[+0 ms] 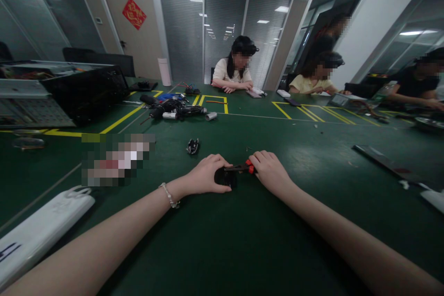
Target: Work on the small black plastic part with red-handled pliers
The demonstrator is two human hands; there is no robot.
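I see two bare forearms reaching in from the near side, the left forearm point(121, 229) and right forearm point(333, 219) slanting toward each other. The left hand point(204, 176) grips with its thumb nearer, fingers farther; the right hand point(272, 169) is curled, back upward.

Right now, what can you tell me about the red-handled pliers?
The pliers have red handles and a slim, dark head that looks like metal. The right hand grips them by the handles, covering much of that end. They lie nearly crosswise in the view, with the head pointing toward the left hand. The tip reaches the upper edge of the small black part held there, above the green table. Whether the jaws are clamped on it is too small to tell.
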